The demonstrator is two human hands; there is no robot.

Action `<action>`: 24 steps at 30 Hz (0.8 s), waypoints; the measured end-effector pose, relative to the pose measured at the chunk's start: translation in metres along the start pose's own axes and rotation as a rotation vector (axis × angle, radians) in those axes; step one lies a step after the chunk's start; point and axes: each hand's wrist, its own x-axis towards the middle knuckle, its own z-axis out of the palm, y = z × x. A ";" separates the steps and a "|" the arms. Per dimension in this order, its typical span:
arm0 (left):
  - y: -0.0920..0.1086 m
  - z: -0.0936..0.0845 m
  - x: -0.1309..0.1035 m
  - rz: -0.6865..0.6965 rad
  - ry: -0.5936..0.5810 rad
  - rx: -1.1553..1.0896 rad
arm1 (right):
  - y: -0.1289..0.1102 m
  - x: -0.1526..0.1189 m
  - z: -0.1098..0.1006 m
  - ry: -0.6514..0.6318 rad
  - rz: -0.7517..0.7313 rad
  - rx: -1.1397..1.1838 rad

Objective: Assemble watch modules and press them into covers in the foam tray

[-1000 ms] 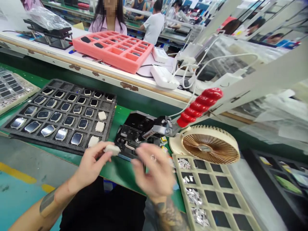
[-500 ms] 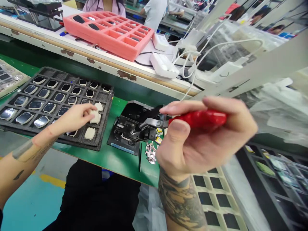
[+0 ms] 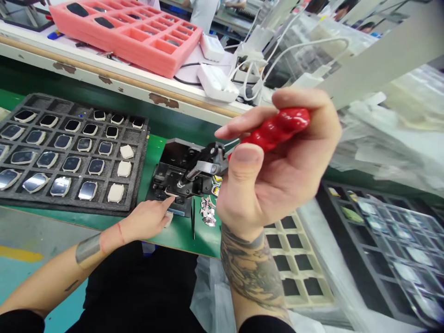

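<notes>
My right hand (image 3: 277, 162) is wrapped round the red handle (image 3: 277, 129) of a black clamp fixture (image 3: 180, 171), which stands on the green table. At the fixture's front edge is my left hand (image 3: 149, 219), its index finger stretched to the base. A pale watch case (image 3: 169, 219) shows under its curled fingers, partly hidden. To the left lies a dark foam tray (image 3: 138, 180) with several dark-screened watches and, in its right column, pale cases such as this one (image 3: 115, 193).
Silvery scraps (image 3: 208, 212) and black tweezers (image 3: 193, 219) lie right of the fixture. A pink foam tray (image 3: 173, 69) rests on the shelf behind. A cream divided tray (image 3: 298, 303) and a dark tray (image 3: 350, 240) are at the right. People are partly visible at the back.
My left hand has moved from the foam tray to the fixture's front, with a pale case now under its fingers. My right hand still holds the red handle. The view has shifted right.
</notes>
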 end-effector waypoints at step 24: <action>-0.149 -0.156 0.086 -0.327 0.580 0.018 | 0.028 -0.107 0.012 0.053 -0.334 -0.146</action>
